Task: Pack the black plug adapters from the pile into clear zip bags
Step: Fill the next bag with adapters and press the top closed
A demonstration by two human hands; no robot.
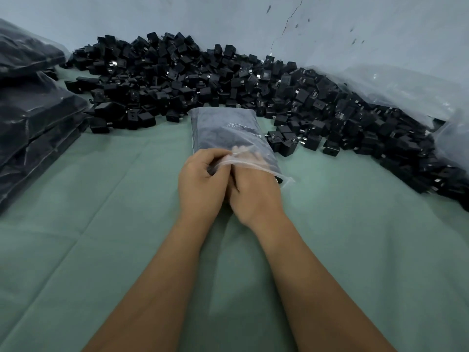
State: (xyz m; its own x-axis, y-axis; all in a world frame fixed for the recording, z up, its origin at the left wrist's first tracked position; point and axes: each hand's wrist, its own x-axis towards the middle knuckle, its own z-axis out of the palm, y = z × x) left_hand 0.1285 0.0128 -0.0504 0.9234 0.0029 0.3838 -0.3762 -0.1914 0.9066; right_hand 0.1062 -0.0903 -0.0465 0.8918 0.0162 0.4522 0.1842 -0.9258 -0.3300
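Head view showed the bag point(225, 133) lying on the green cloth point(101, 224), its long axis running from six o'clock toward twelve, mouth nearest the person and the pile of adapters point(228, 80) beyond it. Both hands met at the mouth. The left hand point(200, 184) pinched the near lip with curled fingers; the right hand point(256, 194) reached inside, fingers blurred behind the plastic, so its grasp could not be told.

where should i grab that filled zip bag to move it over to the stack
Grip the zip bag by its long sides, coming from above: it lies flat and full, and its near mouth, pinched by the left hand and right hand, looks unsealed.
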